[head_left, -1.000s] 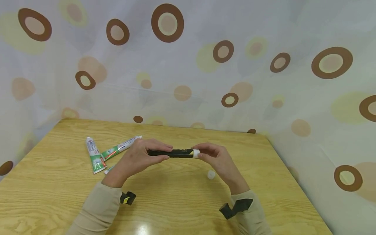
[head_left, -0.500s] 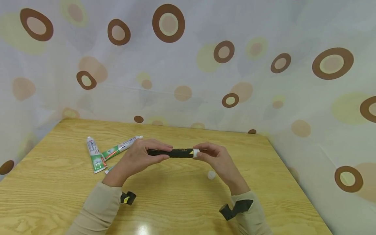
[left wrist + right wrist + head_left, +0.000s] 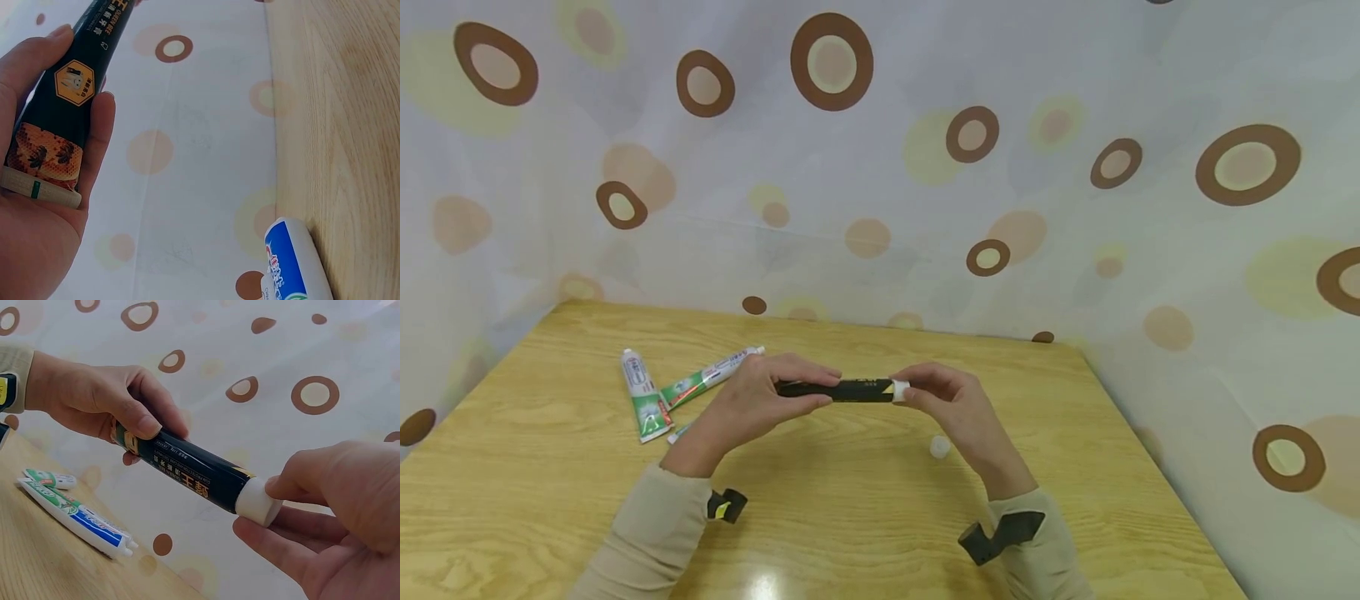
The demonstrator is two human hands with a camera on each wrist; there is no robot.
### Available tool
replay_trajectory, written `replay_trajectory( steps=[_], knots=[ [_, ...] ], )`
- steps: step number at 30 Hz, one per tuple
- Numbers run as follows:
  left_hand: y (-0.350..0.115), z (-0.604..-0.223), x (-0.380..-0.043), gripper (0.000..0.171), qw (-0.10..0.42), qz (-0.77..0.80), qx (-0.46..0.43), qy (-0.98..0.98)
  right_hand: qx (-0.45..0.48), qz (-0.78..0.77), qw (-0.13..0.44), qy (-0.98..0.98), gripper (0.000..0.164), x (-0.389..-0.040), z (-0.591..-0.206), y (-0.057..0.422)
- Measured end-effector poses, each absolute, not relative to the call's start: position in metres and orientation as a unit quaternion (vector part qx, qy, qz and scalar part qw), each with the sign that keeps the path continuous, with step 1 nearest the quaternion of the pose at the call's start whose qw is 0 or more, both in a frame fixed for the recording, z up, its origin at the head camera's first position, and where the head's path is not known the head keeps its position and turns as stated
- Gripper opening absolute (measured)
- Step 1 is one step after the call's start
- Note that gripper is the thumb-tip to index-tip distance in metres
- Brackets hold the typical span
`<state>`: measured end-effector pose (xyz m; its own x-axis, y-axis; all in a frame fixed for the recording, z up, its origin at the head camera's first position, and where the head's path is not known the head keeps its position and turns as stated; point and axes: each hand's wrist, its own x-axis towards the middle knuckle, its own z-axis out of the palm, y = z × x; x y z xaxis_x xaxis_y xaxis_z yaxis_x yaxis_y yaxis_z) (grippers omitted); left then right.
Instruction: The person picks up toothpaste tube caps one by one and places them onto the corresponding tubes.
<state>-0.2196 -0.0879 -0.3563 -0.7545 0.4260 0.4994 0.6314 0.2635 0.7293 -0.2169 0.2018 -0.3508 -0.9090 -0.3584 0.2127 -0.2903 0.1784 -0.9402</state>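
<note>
Holding one dark tube (image 3: 861,391) above the table (image 3: 850,517), we grip its body between left-hand (image 3: 745,408) thumb and fingers and pinch its white cap (image 3: 255,501) with our right hand (image 3: 961,412); three green-and-white tubes (image 3: 650,400), one mostly hidden, and one loose cap (image 3: 939,447) lie below.

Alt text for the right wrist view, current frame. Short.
A person's left hand grips a dark toothpaste tube while the right hand pinches the white cap at its end. At lower left, other tubes in white, green and blue lie on a wood-grain table, before a circle-patterned backdrop.
</note>
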Motion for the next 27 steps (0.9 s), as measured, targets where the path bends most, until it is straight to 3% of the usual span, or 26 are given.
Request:
replay_trajectory(
  steps=[8, 27],
  knots=[
    [-0.0889, -0.358, -0.2191, 0.021, 0.095, -0.506, -0.329, -0.792, -0.207, -0.627, 0.043, 0.75, 0.032, -0.2172, -0.353, 0.2011],
    [-0.0886, -0.3595, -0.2213, 0.02, 0.092, -0.507, -0.331, -0.79, -0.22, -0.623, 0.051, 0.749, 0.03, -0.2175, -0.3521, 0.2027]
  ],
)
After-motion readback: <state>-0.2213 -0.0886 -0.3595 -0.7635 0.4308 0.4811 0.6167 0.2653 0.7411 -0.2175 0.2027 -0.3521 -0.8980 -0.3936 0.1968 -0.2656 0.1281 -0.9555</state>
